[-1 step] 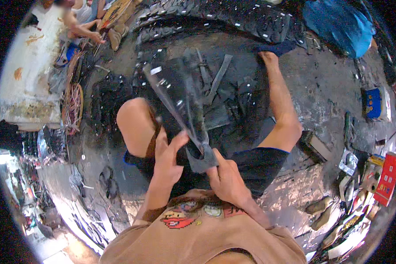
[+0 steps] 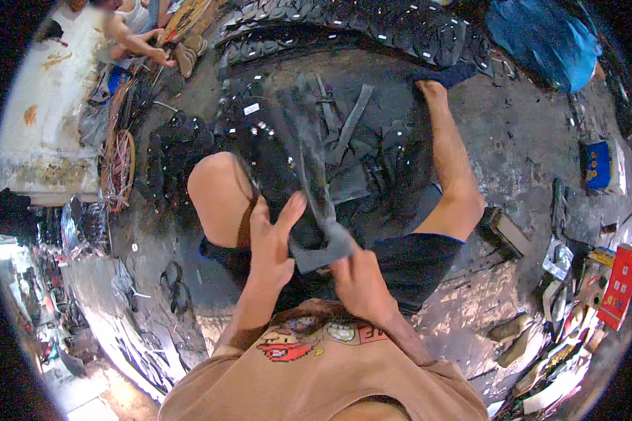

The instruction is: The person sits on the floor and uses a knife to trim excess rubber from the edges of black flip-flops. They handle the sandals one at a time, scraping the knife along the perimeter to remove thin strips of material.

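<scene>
A long dark grey strip (image 2: 309, 158) of rubber-like material runs from the dark work area down toward my lap. Its near end bends round in a curl (image 2: 319, 256) between my hands. My right hand (image 2: 363, 284) is closed on this curled end, somewhat blurred. On the other side my left hand (image 2: 270, 245) has its thumb and a finger apart, close beside the curl; whether it touches the strip is hard to see. Beyond my knees, dark flat pieces and a narrow grey strip (image 2: 353, 123) lie on a dark surface, with small white bits scattered among them.
Dark pieces in curved rows (image 2: 344, 31) line the far side. A blue sheet or bag (image 2: 541, 42) is at far right. Sole-shaped pieces (image 2: 516, 340) and a red box (image 2: 619, 288) lie at right. Another person's hands (image 2: 163, 52) are at far left near a bundle of cords (image 2: 121, 161).
The strip's second long edge has dropped away from my left thumb, and the strip now looks narrower. Its curled end has opened out as my right hand shifts slightly.
</scene>
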Demonstrator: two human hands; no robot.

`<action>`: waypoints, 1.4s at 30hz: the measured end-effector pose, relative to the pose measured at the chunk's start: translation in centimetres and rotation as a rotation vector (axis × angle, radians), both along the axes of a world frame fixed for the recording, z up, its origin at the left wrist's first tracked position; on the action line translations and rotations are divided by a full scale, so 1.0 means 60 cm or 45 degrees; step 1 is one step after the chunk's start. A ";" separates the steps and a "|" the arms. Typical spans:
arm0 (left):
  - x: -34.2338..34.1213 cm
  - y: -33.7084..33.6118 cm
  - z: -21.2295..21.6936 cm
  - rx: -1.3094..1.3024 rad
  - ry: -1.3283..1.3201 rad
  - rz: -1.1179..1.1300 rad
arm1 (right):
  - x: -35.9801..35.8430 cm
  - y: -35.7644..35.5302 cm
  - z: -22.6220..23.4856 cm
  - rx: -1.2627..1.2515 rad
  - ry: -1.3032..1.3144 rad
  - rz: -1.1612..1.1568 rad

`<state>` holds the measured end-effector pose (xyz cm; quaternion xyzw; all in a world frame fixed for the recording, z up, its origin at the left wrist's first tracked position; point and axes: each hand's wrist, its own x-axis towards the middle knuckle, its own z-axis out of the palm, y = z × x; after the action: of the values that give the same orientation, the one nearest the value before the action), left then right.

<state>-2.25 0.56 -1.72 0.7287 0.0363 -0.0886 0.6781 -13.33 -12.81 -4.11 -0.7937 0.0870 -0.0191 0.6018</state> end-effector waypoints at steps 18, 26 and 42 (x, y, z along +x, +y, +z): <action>0.034 -0.019 -0.014 -0.117 0.329 0.347 | -0.083 -0.058 -0.012 -0.089 0.543 0.253; 0.006 -0.016 -0.026 -0.356 0.382 0.211 | 0.087 -0.048 -0.115 -0.162 0.268 0.254; -0.052 0.022 -0.001 0.370 0.142 -0.279 | 0.254 -0.051 -0.035 0.767 -0.031 -0.295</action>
<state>-5.34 1.89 -1.79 0.8126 0.0065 -0.1960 0.5489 1.94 -15.89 -6.24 -0.5645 0.1713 -0.0703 0.8044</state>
